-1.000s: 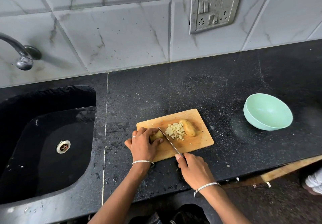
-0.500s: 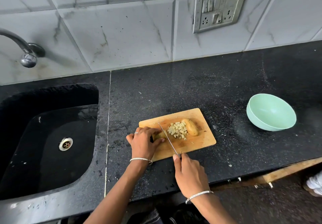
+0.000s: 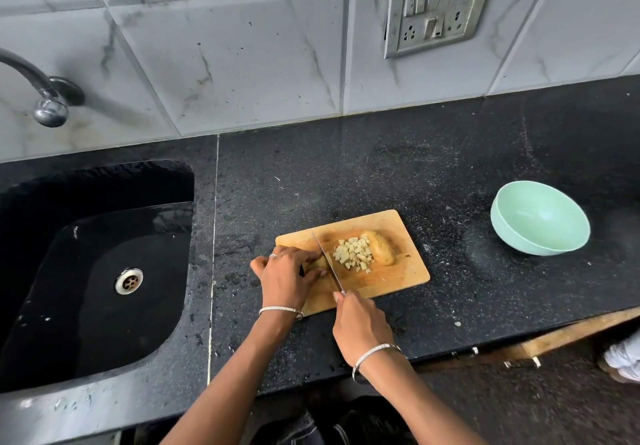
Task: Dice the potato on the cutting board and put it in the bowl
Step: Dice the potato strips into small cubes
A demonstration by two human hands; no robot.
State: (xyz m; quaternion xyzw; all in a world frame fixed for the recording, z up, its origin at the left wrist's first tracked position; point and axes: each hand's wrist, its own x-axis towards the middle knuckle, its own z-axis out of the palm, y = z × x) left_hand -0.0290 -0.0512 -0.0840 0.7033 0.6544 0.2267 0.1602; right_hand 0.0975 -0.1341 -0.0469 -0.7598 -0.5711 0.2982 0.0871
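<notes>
On the board (image 3: 398, 271), left hand (image 3: 285, 278) grips a half-hidden, likely potato (image 3: 316, 263); right hand (image 3: 360, 327), knife (image 3: 329, 264).

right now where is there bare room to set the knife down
Bare counter lies between the cutting board and the bowl, and a wide strip runs behind the board to the tiled wall. Crowded: the board itself, with the left hand on a potato piece, the knife, diced potato and a potato half.

Black sink (image 3: 104, 202), tap (image 3: 41, 88), wall socket (image 3: 436, 11)
</notes>
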